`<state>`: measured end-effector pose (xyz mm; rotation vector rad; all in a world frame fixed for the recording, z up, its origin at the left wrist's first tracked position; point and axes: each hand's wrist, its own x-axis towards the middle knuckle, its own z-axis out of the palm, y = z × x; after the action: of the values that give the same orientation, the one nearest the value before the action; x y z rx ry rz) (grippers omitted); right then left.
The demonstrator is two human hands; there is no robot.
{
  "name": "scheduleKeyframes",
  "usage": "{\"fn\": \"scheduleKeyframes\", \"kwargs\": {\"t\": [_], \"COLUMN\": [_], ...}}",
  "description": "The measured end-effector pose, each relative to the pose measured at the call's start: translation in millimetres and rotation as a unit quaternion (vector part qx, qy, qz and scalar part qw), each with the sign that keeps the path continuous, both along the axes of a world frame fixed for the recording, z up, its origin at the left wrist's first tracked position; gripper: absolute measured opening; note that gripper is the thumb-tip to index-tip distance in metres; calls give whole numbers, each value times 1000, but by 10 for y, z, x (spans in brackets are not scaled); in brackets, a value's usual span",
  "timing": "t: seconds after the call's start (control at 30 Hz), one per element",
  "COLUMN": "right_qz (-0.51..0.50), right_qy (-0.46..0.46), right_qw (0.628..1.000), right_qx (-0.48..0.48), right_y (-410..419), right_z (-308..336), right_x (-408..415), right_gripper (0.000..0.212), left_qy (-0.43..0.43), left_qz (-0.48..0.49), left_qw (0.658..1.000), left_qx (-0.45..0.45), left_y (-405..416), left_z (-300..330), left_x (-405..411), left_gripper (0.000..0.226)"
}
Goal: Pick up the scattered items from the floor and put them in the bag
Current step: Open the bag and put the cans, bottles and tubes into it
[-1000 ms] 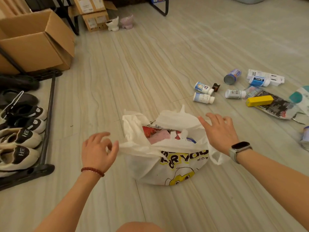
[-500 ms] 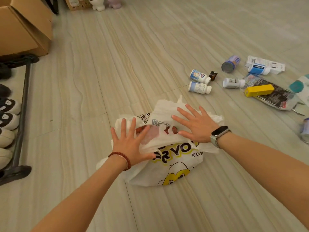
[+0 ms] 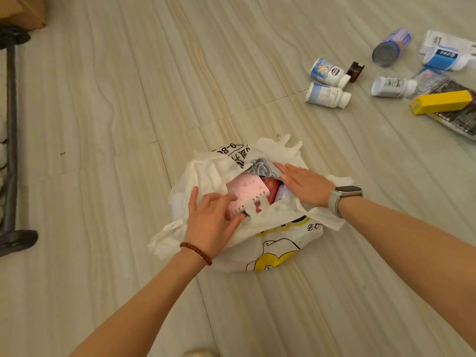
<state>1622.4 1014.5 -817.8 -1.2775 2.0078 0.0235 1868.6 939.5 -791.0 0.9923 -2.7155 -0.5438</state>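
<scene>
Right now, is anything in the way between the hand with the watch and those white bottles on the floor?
Nothing visible blocks it. The right hand rests flat on the bag, and only bare floor lies between it and the two nearest white bottles.

Pale wood-grain floor planks (image 3: 108, 81) are stretching across the whole view in soft, even light, while a dark metal rack frame (image 3: 11, 140) is standing along the left edge beside a cardboard box (image 3: 24, 10).
</scene>
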Motion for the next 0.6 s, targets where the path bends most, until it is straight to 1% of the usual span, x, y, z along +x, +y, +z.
{"fn": "scheduleKeyframes", "kwargs": {"t": [0.07, 0.1, 0.13, 0.2, 0.23, 0.27, 0.33, 0.4, 0.5, 0.57, 0.6], "right_qz": [-22, -25, -22, 4, 20, 35, 41, 13, -57, -108, -133], "right_qy": [15, 29, 41, 53, 53, 49, 32, 22, 25, 29, 36], "right_qw": [999, 999, 999, 999, 998, 998, 998, 1000, 992, 978, 971], "right_qx": [-20, -24, -22, -10, 0, 11, 21, -5, -110, -175, -194], "right_y": [40, 75, 119, 211, 253, 288, 310, 297, 224, 157, 126], "right_z": [34, 71, 110, 179, 206, 223, 257, 307, 393, 443, 452], "right_x": [52, 90, 135, 225, 255, 268, 244, 117, -147, -326, -417], "right_gripper": [49, 49, 51, 55, 56, 57, 54, 50, 43, 39, 38], "left_qy": [-54, -69, -76, -81, -87, -88, -62, -10, 46, 53, 48], "left_qz": [-30, -48, -65, -110, -132, -152, -177, -189, -169, -123, -101], "left_qw": [998, 996, 994, 990, 986, 983, 981, 981, 979, 985, 988], "left_qx": [-26, -33, -34, -37, -46, -57, -54, -48, -102, -113, -109], "left_y": [14, 25, 37, 53, 56, 50, -16, -125, -330, -451, -504], "left_z": [-117, -159, -193, -285, -317, -321, -237, -42, 294, 453, 491], "left_x": [-18, 1, 38, 165, 236, 288, 337, 246, -81, -401, -580], "left_gripper": [39, 38, 42, 65, 74, 77, 69, 53, 38, 33, 33]}}
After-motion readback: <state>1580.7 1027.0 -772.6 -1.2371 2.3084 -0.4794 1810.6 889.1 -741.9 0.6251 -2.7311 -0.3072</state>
